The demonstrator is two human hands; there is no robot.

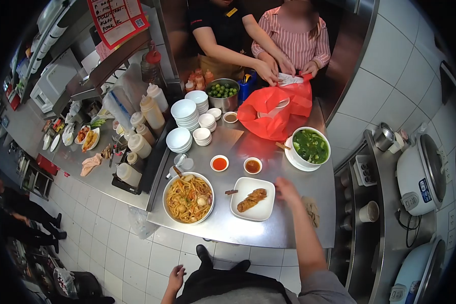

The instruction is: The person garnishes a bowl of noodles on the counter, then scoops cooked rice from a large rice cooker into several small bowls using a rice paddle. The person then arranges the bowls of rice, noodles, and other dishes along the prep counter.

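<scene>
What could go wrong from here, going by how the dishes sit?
Likely the red bag: two other people are handling it right by the soup bowl, so a tug might jostle the soup. The right hand hovers beside the square plate; a careless sweep could bump it. The noodle bowl sits near the counter's front edge and might get knocked off.

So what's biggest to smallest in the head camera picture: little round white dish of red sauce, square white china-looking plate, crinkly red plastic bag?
1. Red plastic bag
2. Square white plate
3. Round white dish
</scene>
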